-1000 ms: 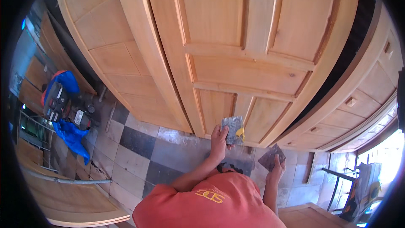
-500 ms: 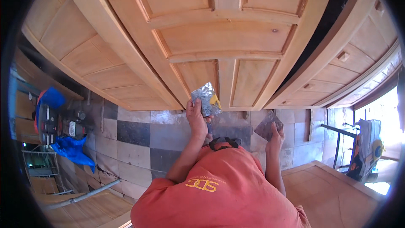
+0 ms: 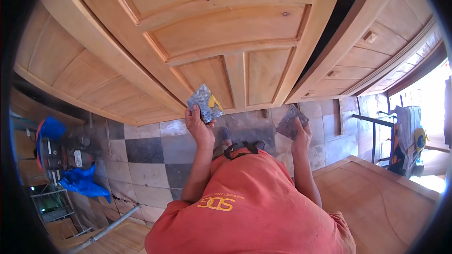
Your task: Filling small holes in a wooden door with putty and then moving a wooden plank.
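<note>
Now the left grip has thumb and fingers clasped on the lower edge of a grey plate, right by the panelled door's lower left corner, while the right grip pinches a darker plate over the tiled floor, near the lower right corner. Both are edge-held, seemingly to leave the faces free; the left one looks squarish, mottled and shiny, with a yellow patch.

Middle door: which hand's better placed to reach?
Left, probably: the left hand holds a grey plate overlapping the door in view; the right hand with a dark plate shows over tiles.
</note>
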The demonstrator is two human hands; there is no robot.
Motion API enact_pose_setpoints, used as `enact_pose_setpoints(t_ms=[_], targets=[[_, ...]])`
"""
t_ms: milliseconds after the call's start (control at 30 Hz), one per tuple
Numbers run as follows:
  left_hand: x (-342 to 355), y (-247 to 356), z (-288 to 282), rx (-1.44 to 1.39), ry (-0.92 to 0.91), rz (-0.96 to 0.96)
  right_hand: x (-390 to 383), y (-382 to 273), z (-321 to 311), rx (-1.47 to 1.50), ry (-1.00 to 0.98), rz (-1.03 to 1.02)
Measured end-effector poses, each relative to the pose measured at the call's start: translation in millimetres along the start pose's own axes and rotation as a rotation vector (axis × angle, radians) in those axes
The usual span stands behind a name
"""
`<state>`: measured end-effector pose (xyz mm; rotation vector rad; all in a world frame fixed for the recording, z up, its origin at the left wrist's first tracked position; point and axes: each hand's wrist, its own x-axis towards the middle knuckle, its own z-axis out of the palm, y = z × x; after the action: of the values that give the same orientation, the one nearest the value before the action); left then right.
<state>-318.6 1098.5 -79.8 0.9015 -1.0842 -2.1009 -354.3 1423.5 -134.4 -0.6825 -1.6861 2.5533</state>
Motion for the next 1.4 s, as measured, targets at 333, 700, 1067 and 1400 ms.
enact_pose_setpoints(t_ms=[333,700,1067,1400], targets=[[0,-9,0,0.043,0.000,-0.005,0,6,-12,0.006,0.047,0.013],[-9,-9,10,0.048,-0.028,-0.035,-2,7,-11,-0.029,0.066,0.010],[-14,-10,14,0.036,-0.030,-0.050,-1,10,-9,0.025,0.030,0.049],[-7,-13,7,0.077,-0.052,-0.054,-3,5,-1,0.004,0.040,0.032]])
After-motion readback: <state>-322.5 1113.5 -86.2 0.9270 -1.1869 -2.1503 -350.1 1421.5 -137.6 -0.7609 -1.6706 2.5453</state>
